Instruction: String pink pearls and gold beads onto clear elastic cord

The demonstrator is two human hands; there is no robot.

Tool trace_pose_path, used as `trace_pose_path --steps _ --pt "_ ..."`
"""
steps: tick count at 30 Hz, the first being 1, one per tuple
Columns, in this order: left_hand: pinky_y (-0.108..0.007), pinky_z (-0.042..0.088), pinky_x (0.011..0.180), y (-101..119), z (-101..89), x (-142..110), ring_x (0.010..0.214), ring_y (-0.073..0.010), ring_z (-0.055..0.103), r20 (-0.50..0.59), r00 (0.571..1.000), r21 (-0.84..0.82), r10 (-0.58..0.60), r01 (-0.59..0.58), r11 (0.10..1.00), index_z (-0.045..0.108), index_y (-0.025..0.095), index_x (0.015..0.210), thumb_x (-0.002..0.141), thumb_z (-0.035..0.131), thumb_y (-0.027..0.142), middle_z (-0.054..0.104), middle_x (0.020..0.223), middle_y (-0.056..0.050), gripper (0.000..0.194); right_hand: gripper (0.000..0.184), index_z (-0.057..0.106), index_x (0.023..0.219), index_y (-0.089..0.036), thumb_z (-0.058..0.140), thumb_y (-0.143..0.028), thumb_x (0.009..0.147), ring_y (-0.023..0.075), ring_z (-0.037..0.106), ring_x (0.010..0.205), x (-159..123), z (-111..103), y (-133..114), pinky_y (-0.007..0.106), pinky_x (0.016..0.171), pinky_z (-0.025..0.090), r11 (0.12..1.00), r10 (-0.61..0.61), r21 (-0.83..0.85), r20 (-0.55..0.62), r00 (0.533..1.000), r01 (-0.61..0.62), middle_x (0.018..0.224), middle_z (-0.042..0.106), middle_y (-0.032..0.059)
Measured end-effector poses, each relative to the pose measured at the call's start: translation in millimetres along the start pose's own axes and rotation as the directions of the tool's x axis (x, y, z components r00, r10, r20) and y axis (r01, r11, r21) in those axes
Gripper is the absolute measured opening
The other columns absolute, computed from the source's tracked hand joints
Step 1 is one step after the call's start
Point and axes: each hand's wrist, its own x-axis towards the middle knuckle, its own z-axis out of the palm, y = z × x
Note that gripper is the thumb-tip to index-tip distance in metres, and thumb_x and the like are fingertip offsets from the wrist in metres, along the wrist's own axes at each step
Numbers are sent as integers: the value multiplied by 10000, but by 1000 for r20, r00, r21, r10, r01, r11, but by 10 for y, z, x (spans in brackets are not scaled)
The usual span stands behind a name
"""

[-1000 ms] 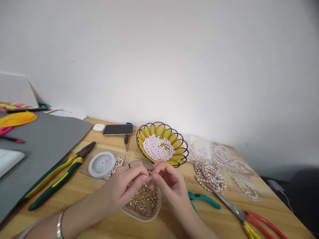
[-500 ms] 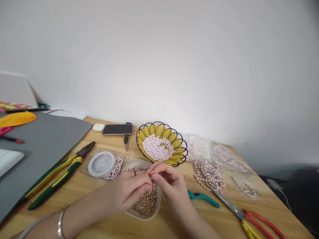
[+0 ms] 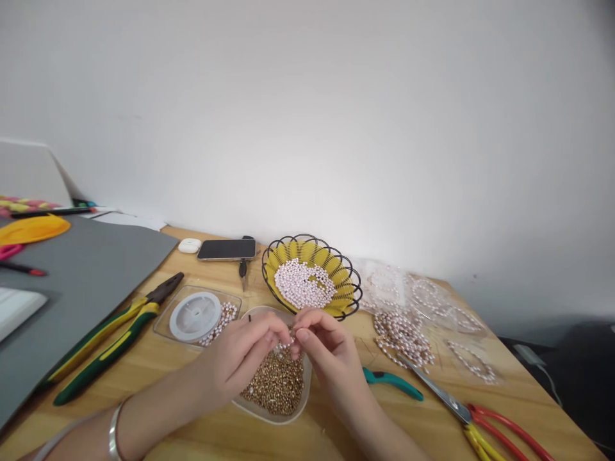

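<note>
My left hand (image 3: 252, 351) and my right hand (image 3: 331, 352) are over a white bowl (image 3: 307, 390), their fingertips close together. Both hands have thumb and forefinger pinched. Small shiny beads show at the fingertips, but whether they are held or lie in the bowl behind is too fine to tell. Inside the bowl are many gold beads (image 3: 278, 387), with a few pinkish ones towards the back, partly hidden by my fingers. Just behind my hands stands a yellow basket with a black wire rim (image 3: 353, 288), holding pale pink beads (image 3: 302, 283).
Left lie green-and-yellow pliers (image 3: 110, 346) and a clear tray with a thread spool (image 3: 195, 315) and beads. A phone (image 3: 227, 250) lies at the back. Rightwards are a teal-handled tool (image 3: 394, 383), scissors (image 3: 451, 404), heaped bead strings (image 3: 403, 336) and bagged bead strings (image 3: 444, 310).
My left hand has drawn slightly left and up from my right fingertips, opening a small gap and uncovering more gold beads. My right hand has barely moved.
</note>
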Motion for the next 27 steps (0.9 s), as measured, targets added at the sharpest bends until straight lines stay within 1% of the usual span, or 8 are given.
trace_pose_path --steps 7,10,13,16,20,22,25,27 --pt "-241 394 605 6 4 37 623 -121 574 -59 991 60 -119 122 991 571 193 947 1017 324 170 644 719 18 258 167 683 840 -192 764 -339 846 141 689 602 -34 17 57 247 591 582 997 17 -79 11 1000 -16 703 696 9" --pt "-233 357 554 -4 3 36 543 -108 521 -71 992 99 -109 116 988 573 188 895 989 334 141 607 649 36 261 173 669 835 -191 770 -331 840 146 711 624 -23 32 17 243 599 586 997 39 -74 26 999 -37 705 703 11" --pt "-232 333 534 -22 4 23 509 -100 475 -78 994 120 -70 79 990 578 187 873 958 346 113 602 646 39 257 186 661 813 -194 761 -347 844 152 706 626 -16 40 -25 257 602 582 996 47 -79 39 998 -44 699 687 7" --pt "-235 332 537 -40 13 13 509 -101 456 -71 994 126 -78 86 988 594 186 907 960 353 116 593 654 36 256 201 671 775 -193 753 -362 845 125 642 576 -16 35 -48 249 583 537 992 24 -122 49 999 -18 692 631 -12" --pt "-234 329 536 -36 24 32 523 -102 450 -59 993 80 -105 109 991 613 182 918 956 374 118 550 637 42 251 248 673 733 -193 749 -406 836 102 487 518 -14 29 -72 237 533 440 980 27 -198 57 998 -15 622 516 -41" --pt "-231 323 534 -18 27 50 535 -101 443 -20 993 29 -116 116 993 600 182 858 958 380 126 517 627 45 249 271 661 729 -194 750 -429 830 105 449 525 -10 34 -84 231 522 402 979 50 -200 46 998 -39 605 495 -45" --pt "-230 308 532 10 32 67 551 -99 422 53 986 -22 -156 157 987 504 182 720 986 385 178 450 612 49 291 288 641 743 -194 750 -446 828 101 420 529 -6 45 -91 218 507 367 985 63 -163 46 997 -54 608 492 -46" --pt "-230 296 526 22 35 70 550 -98 399 73 981 -39 -181 184 982 461 183 692 1001 392 225 412 605 53 320 282 632 752 -192 750 -436 833 96 414 532 -6 49 -86 212 506 362 989 59 -141 53 997 -51 622 499 -45"
